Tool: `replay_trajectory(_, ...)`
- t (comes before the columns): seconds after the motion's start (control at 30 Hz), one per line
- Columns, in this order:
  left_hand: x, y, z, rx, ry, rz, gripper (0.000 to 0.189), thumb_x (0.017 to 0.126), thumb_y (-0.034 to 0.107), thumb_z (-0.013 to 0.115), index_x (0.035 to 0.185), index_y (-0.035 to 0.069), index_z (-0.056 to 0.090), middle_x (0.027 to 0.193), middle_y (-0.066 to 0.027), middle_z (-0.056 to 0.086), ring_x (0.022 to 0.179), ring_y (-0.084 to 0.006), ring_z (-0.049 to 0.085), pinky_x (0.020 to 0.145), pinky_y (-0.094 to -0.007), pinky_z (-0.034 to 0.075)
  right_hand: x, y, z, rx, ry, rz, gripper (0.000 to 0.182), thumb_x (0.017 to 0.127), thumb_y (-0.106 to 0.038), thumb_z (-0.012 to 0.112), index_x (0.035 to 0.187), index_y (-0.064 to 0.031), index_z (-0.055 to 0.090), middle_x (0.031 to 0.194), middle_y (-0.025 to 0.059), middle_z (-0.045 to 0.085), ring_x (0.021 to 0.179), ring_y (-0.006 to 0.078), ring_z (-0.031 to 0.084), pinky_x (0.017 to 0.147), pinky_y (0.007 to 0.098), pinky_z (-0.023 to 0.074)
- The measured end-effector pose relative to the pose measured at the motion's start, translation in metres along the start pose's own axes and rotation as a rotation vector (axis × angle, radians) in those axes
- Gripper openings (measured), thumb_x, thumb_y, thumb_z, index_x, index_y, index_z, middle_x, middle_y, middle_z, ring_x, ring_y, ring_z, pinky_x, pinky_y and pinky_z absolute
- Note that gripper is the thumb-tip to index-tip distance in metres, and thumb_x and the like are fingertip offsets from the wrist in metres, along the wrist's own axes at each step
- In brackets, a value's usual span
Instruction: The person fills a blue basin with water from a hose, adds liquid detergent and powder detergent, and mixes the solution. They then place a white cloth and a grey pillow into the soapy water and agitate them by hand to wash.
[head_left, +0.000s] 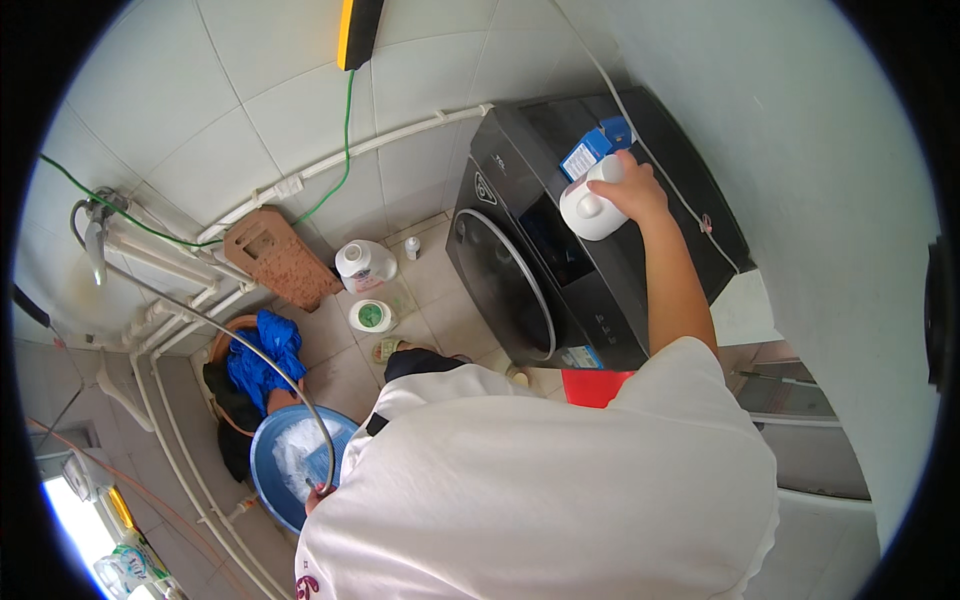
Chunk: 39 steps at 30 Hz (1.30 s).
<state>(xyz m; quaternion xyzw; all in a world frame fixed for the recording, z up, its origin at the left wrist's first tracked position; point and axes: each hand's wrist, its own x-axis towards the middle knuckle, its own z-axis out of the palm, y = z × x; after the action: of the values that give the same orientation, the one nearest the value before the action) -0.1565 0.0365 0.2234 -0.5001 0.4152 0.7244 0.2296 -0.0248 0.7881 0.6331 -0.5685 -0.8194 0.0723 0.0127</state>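
My right hand (636, 186) grips a white plastic bottle (589, 214) over the top of a dark TCL front-loading washing machine (600, 262). Behind the bottle, a blue cardboard box (589, 154) lies on the machine. At lower left, my left hand (316, 498), mostly hidden by my white shirt, holds the end of a flexible metal hose (247, 341). That end hangs over a blue plastic basin (262, 457) containing white suds (296, 450) and a blue ribbed washboard (319, 461). From there the hose arcs up toward the wall tap (96, 240).
A white jug (367, 264), a white container with green contents (370, 316) and a small bottle (412, 247) stand on the floor tiles. A brown board (281, 259) leans by white pipes (176, 326). Blue cloth (266, 360) fills an orange-brown tub (221, 341). A cord (660, 169) crosses the washer.
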Motion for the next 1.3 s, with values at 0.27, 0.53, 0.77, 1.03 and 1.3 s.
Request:
replay_trajectory(0.27,-0.005,-0.015,-0.016,-0.004,-0.011,0.010,0.018,0.089,0.013,0.039,0.074,0.004,0.046,0.067,-0.0051,0.050,0.057,-0.0191,0.047,0.054,-0.0323,0.041,0.005,0.008,-0.003,-0.018,-0.044,-0.116,0.082,0.063,-0.047,0.066,0.134,-0.0202,0.033,0.121,0.0181,0.044,0.110,0.0332,0.048,0.090,0.0395,0.0400)
replay_trajectory(0.53,-0.030,-0.016,0.003,-0.083,-0.055,-0.023,0.015,0.090,0.013,0.036,0.082,0.005,0.045,0.069,-0.0031,0.053,0.060,-0.0160,0.051,0.058,-0.0303,0.042,0.007,0.009,-0.004,-0.115,-0.025,-0.101,0.084,0.061,-0.047,0.069,0.133,-0.0201,0.035,0.121,0.0191,0.044,0.110,0.0350,0.048,0.091,0.0392,0.0397)
replay_trajectory(0.77,-0.030,-0.006,0.010,-0.024,-0.046,-0.313,0.019,0.090,0.014,0.036,0.076,0.008,0.046,0.071,-0.0032,0.053,0.062,-0.0173,0.048,0.060,-0.0310,0.042,0.008,0.012,0.002,0.018,-0.015,-0.137,0.082,0.060,-0.049,0.069,0.130,-0.0193,0.038,0.120,0.0189,0.045,0.109,0.0348,0.049,0.091,0.0394,0.0392)
replay_trajectory(1.03,-0.036,-0.006,0.009,0.037,-0.110,-0.262,0.023,0.094,0.021,0.032,0.078,0.009,0.044,0.071,-0.0021,0.051,0.057,-0.0153,0.043,0.051,-0.0274,0.039,0.020,0.029,0.010,0.071,-0.024,-0.255,0.076,0.061,-0.045,0.070,0.126,-0.0173,0.042,0.117,0.0192,0.048,0.108,0.0346,0.048,0.091,0.0398,0.0390)
replay_trajectory(1.3,-0.017,-0.015,-0.016,0.026,-0.091,-0.268,0.017,0.091,0.013,0.033,0.078,0.006,0.042,0.070,-0.0044,0.050,0.059,-0.0162,0.046,0.051,-0.0284,0.039,0.004,0.022,0.000,0.328,-0.068,-0.297,0.070,0.062,-0.039,0.072,0.121,-0.0111,0.047,0.112,0.0208,0.051,0.106,0.0338,0.050,0.089,0.0384,0.0401)
